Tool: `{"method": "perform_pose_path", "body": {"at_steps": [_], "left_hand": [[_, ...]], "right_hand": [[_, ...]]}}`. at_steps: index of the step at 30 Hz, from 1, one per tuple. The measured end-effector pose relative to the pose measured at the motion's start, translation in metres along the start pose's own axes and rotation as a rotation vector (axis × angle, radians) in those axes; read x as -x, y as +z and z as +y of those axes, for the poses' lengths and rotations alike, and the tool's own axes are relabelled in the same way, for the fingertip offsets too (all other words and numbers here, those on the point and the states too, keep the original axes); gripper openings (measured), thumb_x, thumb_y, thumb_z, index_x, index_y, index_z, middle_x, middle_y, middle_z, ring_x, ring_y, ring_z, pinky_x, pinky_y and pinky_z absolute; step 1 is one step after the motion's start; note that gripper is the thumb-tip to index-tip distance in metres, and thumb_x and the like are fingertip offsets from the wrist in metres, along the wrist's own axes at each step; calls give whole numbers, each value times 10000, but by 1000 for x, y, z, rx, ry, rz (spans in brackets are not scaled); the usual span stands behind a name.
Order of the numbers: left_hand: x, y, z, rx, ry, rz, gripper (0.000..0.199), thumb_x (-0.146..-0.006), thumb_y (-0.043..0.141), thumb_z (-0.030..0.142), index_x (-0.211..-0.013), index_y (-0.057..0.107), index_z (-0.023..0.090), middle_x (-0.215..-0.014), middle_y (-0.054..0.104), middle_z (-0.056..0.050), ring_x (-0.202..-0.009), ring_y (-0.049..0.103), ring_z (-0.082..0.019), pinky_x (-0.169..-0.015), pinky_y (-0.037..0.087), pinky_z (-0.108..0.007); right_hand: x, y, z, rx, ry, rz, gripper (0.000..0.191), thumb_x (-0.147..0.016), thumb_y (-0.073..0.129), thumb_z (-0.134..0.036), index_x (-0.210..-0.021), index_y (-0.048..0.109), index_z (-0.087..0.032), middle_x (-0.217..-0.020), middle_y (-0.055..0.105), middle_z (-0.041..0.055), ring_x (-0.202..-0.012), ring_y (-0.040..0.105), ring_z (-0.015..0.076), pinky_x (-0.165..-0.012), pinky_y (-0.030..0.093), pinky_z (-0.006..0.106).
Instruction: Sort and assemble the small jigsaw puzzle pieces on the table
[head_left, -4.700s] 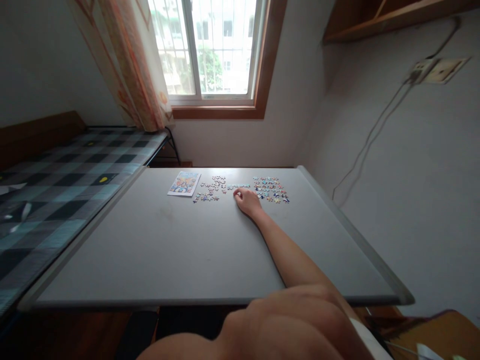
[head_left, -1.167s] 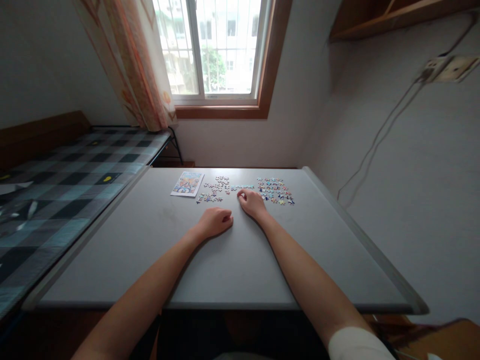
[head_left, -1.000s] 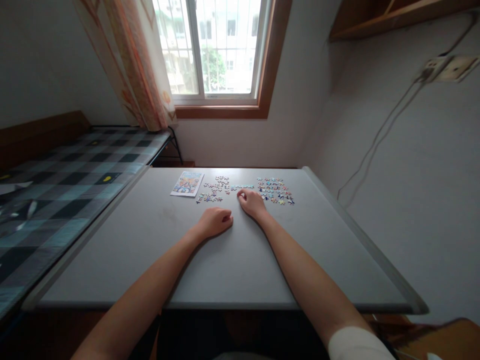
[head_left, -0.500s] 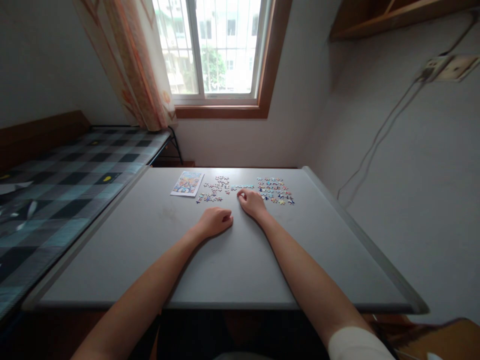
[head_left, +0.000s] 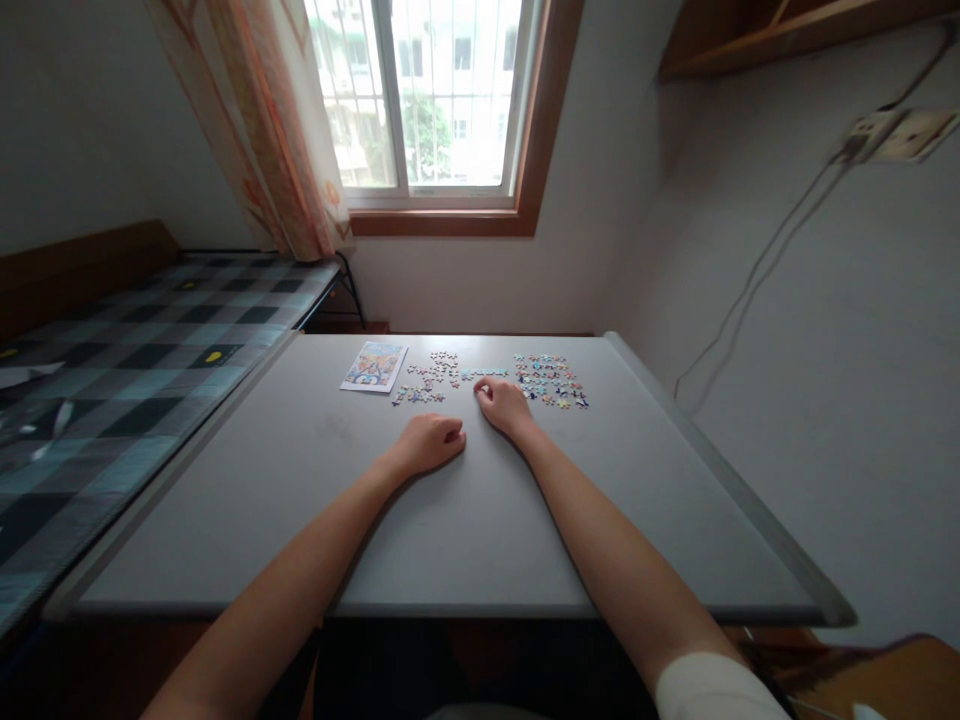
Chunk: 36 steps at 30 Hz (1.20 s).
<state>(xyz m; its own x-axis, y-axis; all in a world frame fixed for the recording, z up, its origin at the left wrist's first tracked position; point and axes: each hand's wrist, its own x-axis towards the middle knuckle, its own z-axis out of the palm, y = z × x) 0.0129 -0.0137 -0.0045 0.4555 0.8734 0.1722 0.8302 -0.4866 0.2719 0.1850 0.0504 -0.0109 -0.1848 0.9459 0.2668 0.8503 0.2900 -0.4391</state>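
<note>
My right hand (head_left: 504, 402) rests on the table just below a short joined strip of light-blue jigsaw pieces (head_left: 486, 373). Its thumb and fingers are pinched together, and whatever they may hold is too small to make out. Closer to me and to the left, my left hand (head_left: 429, 442) lies on the tabletop in a loose fist, with nothing visible in it. Loose jigsaw pieces (head_left: 442, 371) are scattered left of the strip. A denser spread of colourful pieces (head_left: 555, 382) lies to the right, partly behind my right hand.
A printed picture card (head_left: 374, 367) lies left of the pieces on the grey-white table (head_left: 247, 500). A bed with a checked cover (head_left: 150, 380) stands along the left. Ahead are a curtain (head_left: 262, 130) and a window. A cable (head_left: 739, 305) hangs down the right wall.
</note>
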Motion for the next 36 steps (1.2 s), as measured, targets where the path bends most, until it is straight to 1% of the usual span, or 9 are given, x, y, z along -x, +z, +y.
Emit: {"method": "perform_pose_path", "body": {"at_steps": [10,17,22,24,26,28,29,32,36], "left_hand": [[0,0,0,-6,17,17,330,-832,423,355,-569,539,193,-549,532,-7,-508,394,-127,-532,200,-266],[0,1,-1,-16,12,12,329,-831,427,361,-574,546,195,-558,544,-9,-516,410,-129,-532,211,-264],[0,0,2,-40,-3,-6,335,-842,425,379,-603,581,202,-586,574,-19,-551,467,-139,-541,240,-262],[-1,0,2,-58,-69,17,317,-851,426,395,-682,620,210,-627,603,-24,-587,506,-149,-559,268,-259],[-2,-1,-1,-75,-200,87,300,-864,418,416,-845,647,223,-679,629,-26,-623,541,-162,-583,300,-255],[-3,-3,-8,-88,-347,176,325,-874,414,431,-1033,619,235,-720,644,-28,-663,572,-176,-613,334,-256],[-3,-5,-13,-90,-397,197,340,-870,427,432,-1091,600,240,-733,646,-29,-681,584,-182,-626,347,-257],[-3,-9,-26,-92,-471,218,370,-856,462,427,-1154,584,244,-791,658,-45,-758,610,-208,-654,382,-269],[-4,-10,-36,-85,-479,260,382,-855,477,421,-1177,580,243,-1033,629,-78,-897,608,-221,-699,418,-274]], "right_hand": [[0,1,1,0,-6,4,202,-832,474,-241,-907,661,-239,-792,673,19,-785,593,176,-797,374,299],[0,0,0,4,2,2,210,-831,472,-242,-913,664,-234,-792,672,22,-777,594,176,-763,379,282],[0,1,1,13,2,3,208,-830,470,-242,-913,661,-239,-797,674,21,-786,590,177,-775,378,287],[0,1,0,18,4,0,207,-828,473,-239,-913,662,-239,-803,675,22,-791,591,177,-776,378,286],[0,0,0,22,5,-2,208,-826,474,-235,-913,664,-238,-813,675,24,-799,592,177,-774,378,283],[0,0,0,20,9,-6,213,-826,473,-233,-915,665,-237,-816,675,26,-801,591,176,-774,378,281],[0,0,0,16,9,-10,215,-826,471,-232,-918,666,-237,-815,674,26,-798,590,175,-775,378,280],[0,-1,-1,6,9,-17,221,-826,469,-231,-926,666,-236,-818,674,27,-796,589,176,-780,378,284],[0,-2,-1,4,15,-23,224,-826,472,-222,-933,668,-229,-836,677,33,-809,589,175,-783,379,279]]}}
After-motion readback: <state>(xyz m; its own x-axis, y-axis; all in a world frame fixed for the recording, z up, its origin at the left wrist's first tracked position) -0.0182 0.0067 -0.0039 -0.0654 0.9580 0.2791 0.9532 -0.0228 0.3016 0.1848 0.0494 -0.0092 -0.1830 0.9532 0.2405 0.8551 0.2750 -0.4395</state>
